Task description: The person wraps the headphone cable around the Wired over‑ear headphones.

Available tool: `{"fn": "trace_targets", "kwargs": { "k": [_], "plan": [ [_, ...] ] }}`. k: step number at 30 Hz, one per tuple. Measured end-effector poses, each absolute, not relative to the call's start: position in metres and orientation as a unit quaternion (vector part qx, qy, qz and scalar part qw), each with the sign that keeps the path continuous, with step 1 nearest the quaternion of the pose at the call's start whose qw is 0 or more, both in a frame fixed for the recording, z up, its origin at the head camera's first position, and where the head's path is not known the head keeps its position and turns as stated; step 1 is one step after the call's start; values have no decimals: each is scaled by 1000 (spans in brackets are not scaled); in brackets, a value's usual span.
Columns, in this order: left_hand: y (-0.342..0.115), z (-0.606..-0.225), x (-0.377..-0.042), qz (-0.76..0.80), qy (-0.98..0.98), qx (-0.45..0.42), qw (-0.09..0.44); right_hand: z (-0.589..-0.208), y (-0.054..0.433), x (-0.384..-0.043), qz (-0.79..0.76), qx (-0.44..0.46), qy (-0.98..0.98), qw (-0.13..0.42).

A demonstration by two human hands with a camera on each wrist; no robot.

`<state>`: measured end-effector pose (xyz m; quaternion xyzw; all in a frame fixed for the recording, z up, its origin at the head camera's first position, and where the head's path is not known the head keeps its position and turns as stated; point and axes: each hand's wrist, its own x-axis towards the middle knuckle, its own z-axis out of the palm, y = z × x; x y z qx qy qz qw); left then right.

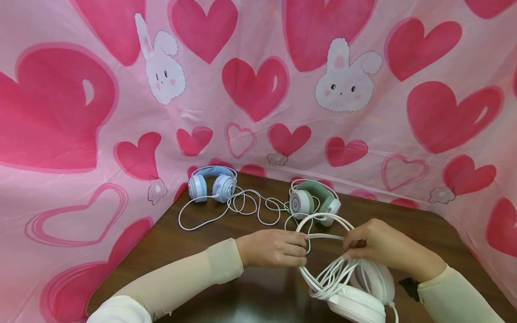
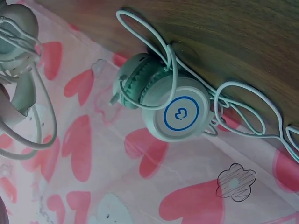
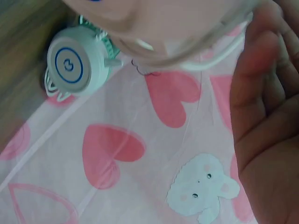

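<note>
White headphones (image 1: pixel 357 301) hang between both hands at the right front in the head view, ear cups down and toward me. My left hand (image 1: pixel 274 249) grips the left side of their thin double headband with its fingertips. At the band's other side, my right hand (image 1: pixel 375 244) pinches it with thumb and fingers. A gathered bundle of white cable (image 1: pixel 333 278) loops over the band above the ear cups, just below the right fingers. In the right wrist view, a blurred ear cup (image 3: pixel 159 23) fills the top beside the right hand's fingers (image 3: pixel 257 84).
Green-and-white headphones (image 1: pixel 311 204) stand at the table's back, behind the held pair. Light-blue headphones (image 1: pixel 212 184) are at the back left, their cable (image 1: pixel 202 226) spread in loops toward the green pair. Pink heart-patterned cloth (image 1: pixel 258 89) walls in the brown wooden table (image 1: pixel 226 291).
</note>
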<state>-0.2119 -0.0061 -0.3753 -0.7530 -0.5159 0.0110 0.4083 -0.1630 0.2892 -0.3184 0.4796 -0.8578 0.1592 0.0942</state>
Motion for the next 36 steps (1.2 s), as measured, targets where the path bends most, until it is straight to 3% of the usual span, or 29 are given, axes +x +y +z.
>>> {"fn": "trace_targets", "kwargs": {
  "k": [5,9,12,25,32,36],
  "plan": [
    [-7,-385,-220,0,-526,-756,390,-316,296,-160,170,463,-859,139],
    [-9,-385,-222,-16,-531,-758,378,-319,306,-160,166,406,-878,190],
    [-10,-383,-223,-17,-531,-757,380,-324,313,-161,157,357,-900,196],
    [-16,-380,-228,-19,-510,-760,403,-365,339,-159,311,287,-901,91],
    [-19,-379,-232,-7,-510,-742,435,-379,345,-159,427,335,-840,7],
    [-22,-380,-237,-9,-527,-733,431,-388,348,-159,452,345,-822,-13]
  ]
}}
